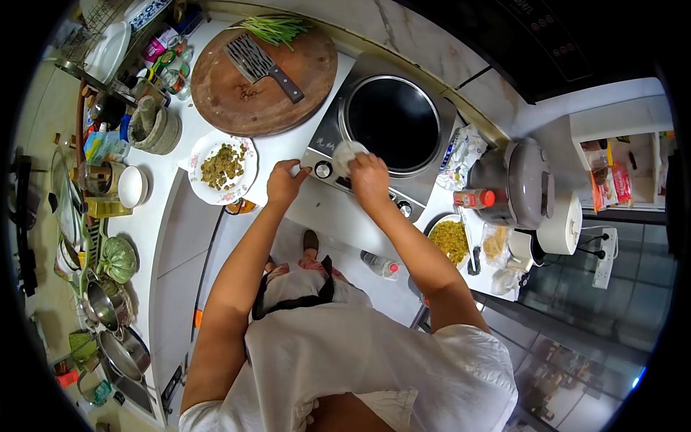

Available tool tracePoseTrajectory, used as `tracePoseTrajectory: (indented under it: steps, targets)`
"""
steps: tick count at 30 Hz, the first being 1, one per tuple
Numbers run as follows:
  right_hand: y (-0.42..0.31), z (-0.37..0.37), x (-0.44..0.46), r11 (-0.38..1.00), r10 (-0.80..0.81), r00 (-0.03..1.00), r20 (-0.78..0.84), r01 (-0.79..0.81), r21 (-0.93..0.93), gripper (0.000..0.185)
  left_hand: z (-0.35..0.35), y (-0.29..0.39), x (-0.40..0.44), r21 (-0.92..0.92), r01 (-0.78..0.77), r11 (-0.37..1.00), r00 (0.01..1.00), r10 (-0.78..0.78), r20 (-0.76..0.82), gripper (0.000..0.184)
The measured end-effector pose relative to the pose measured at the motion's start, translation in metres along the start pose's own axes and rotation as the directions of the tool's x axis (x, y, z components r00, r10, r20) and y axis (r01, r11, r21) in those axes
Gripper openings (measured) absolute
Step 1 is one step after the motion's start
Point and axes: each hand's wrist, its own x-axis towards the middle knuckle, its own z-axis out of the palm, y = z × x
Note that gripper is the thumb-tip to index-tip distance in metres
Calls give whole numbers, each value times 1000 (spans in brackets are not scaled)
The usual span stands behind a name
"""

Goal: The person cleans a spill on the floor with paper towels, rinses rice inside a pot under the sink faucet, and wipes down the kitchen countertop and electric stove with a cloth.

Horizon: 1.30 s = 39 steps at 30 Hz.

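My right hand [368, 180] is closed on a whitish cloth [348, 157], pressed to the front left part of the steel cooktop [425, 183], beside the dark round hob bowl [393, 122]. My left hand [285, 181] rests at the counter's front edge by the cooktop's left corner, near a control knob [323, 169]. Its fingers are bent, and whether they hold anything is too small to tell. Left of it lies a flowered plate [252, 162] with chopped greenish-brown food [222, 165].
A round wooden board [209, 86] with a cleaver [263, 66] and green stalks [275, 30] is at the upper left. A stone mortar [164, 133] stands left. On the right are a red-capped jar [473, 199], yellow food [449, 241] and a grey cooker [512, 183].
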Motion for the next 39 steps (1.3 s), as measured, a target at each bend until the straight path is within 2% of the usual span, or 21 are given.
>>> tracePoseTrajectory:
  steps: [2,4,7,10,13,14,17,19,21,22,25,27,28,31,34,38,39]
  targets:
    - [-5,12,30,1000,-8,998,67,9,-8,7,1,0,-1,5,0,1000,1000,0,-6,43]
    - [-3,32,58,999,-8,1000,22,9,-51,2,-1,3,-1,14,-4,1000,1000,4,-4,44]
    - [-4,44,83,998,16,997,-75,-11,59,7,0,2,-1,17,35,999,999,-35,4,46]
    - [-10,40,75,996,-16,1000,-13,17,89,10,-1,3,1,34,64,997,998,-64,16,48]
    - [-19,30,48,991,-37,999,31,33,131,12,3,-3,3,21,26,999,1000,-26,-1,48]
    - [-19,30,39,996,-28,997,77,21,90,13,3,-2,3,6,42,999,999,-42,10,48]
    - [-4,22,21,974,88,995,-42,-77,214,15,1,-3,4,-11,57,998,998,-57,29,48]
    - [10,-5,20,965,233,971,-63,-223,136,16,4,-9,5,1,24,1000,999,-24,25,49]
    - [30,-21,11,946,317,948,-10,-315,80,23,5,-11,5,-27,19,999,999,-18,27,49]
    - [41,-17,3,947,318,940,120,-320,-1,23,5,-11,5,-41,14,999,999,-12,29,49]
    - [63,-2,14,954,264,946,186,-285,96,21,3,-8,6,-31,63,998,996,-60,70,48]
    - [71,21,36,944,284,948,143,-303,131,17,7,-13,6,-20,49,999,997,-48,58,48]
    - [77,32,48,963,248,963,109,-257,80,8,8,-14,8,-13,41,999,998,-41,47,48]
    - [83,58,87,958,286,957,41,-286,-13,8,3,-7,5,-62,72,995,995,-67,78,48]
    - [81,61,99,961,265,964,-9,-263,90,11,3,-7,4,-12,38,999,999,-38,29,48]
    - [63,19,62,951,65,987,149,-106,292,21,4,-6,4,-24,91,996,995,-90,46,49]
    - [67,8,49,954,61,971,232,-125,274,21,3,-4,4,-22,105,994,993,-103,50,50]
